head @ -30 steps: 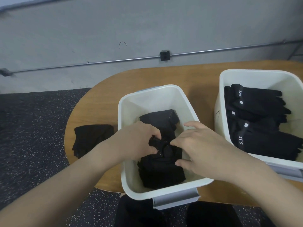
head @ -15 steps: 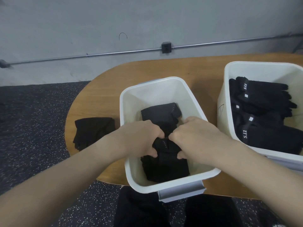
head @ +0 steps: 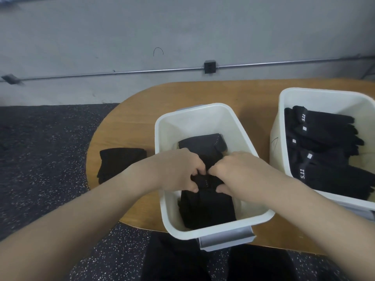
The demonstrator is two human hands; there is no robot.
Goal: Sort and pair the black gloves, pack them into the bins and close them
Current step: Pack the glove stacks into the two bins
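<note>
Gripping one black glove [head: 205,182] inside the middle bin [head: 239,129], left hand [head: 178,171] and right hand [head: 237,171] both pinch it; right of that bin, packed gloves [head: 324,159] read "5.11".

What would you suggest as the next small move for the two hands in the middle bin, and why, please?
Probably press the gripped glove flat onto the stack and let go. Both the left hand and right hand pinch it inside the middle bin, directly over gloves already lying there, and another black glove pile waits on the table.
</note>
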